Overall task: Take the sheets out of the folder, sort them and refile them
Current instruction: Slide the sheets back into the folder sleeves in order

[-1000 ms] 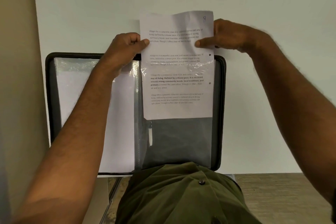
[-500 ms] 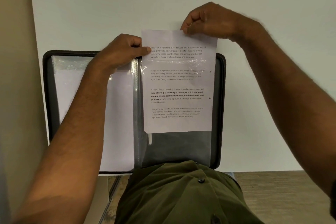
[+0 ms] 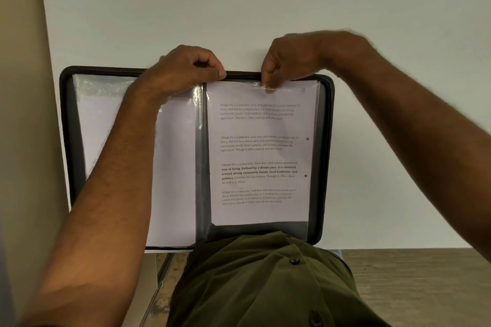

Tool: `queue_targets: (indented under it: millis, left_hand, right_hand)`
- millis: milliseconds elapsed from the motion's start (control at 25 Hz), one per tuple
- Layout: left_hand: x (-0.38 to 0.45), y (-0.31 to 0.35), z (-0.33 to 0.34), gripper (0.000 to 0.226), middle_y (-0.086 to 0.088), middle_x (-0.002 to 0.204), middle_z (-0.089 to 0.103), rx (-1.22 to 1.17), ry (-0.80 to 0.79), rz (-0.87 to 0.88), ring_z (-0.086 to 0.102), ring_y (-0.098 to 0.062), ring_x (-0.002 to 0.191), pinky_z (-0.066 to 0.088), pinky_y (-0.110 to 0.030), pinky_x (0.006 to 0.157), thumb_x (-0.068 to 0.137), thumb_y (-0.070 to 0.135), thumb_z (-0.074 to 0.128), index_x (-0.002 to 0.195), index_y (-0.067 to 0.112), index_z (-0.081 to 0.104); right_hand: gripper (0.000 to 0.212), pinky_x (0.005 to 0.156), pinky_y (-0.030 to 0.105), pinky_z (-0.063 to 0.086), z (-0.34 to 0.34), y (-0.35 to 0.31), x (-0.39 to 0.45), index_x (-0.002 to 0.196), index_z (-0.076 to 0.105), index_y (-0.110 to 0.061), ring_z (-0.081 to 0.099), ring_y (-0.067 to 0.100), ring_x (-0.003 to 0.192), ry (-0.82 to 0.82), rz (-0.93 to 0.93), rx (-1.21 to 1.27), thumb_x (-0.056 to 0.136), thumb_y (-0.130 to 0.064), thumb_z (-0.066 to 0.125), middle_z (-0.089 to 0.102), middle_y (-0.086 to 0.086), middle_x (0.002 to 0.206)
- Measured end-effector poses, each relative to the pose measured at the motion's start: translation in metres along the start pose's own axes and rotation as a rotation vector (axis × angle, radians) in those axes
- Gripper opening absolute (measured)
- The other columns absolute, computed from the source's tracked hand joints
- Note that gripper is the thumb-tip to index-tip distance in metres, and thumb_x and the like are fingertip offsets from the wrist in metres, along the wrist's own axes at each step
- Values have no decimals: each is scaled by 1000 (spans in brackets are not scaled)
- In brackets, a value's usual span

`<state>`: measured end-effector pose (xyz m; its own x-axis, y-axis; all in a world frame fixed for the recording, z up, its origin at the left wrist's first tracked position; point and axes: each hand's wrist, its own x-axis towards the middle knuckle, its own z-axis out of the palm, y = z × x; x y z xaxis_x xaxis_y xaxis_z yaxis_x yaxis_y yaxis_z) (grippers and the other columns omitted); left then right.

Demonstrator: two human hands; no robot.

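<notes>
White tabletop (image 3: 239, 8) carries one open folder (image 3: 328, 141). We count two clear sleeves: the right sleeve (image 3: 314, 228) contains one printed sheet (image 3: 261, 156). Our left hand (image 3: 183, 71) grips the sleeve's top edge; our right hand (image 3: 289, 61) pinches the sheet's top.

"Village life is a peaceful, close-knit…", seemingly repeated, on the sheet (image 3: 261, 151)

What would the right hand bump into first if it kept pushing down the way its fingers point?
Probably the printed sheet in its sleeve: the right hand pinches its top edge, fingertips pointing down along the page. Depth is hard to judge.
</notes>
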<state>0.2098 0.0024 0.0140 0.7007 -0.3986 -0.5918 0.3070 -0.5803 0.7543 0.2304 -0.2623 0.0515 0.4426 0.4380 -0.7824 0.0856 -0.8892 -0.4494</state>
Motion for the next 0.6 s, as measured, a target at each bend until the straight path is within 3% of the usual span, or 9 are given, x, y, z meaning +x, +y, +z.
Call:
queue_targets:
  millis: [80,160,400,600]
  left_hand:
    - [-1,0,-2,30,19,97,72,85,-17,4,66,-7,103,42,-49,113,72,61,78,89,36,79]
    - [0,1,-3,45,26,95,65,162,-53,5,63,-12,107,36,-58,114,60,76,72,89,42,78]
    - [5,-1,-4,46,22,103,53,272,-117,9,49,-21,123,30,-58,116,55,85,73,85,50,76]
    - [4,0,-5,34,18,107,54,303,-79,-1,46,-21,124,25,-56,116,65,72,74,86,46,76]
  right_hand:
    - [15,105,38,49,5,-8,2,102,82,-35,65,9,105,-38,22,-62,87,-34,80,76,-18,109]
    - [13,107,42,50,11,-13,5,99,82,-37,65,13,110,-81,35,-123,87,-34,80,76,-16,113]
    - [7,96,42,55,31,-27,6,85,81,-28,68,19,95,-125,64,-256,86,-36,79,76,-7,98]
    - [16,94,42,57,33,-33,2,83,79,-26,67,20,88,-83,97,-301,90,-39,73,75,-6,95]
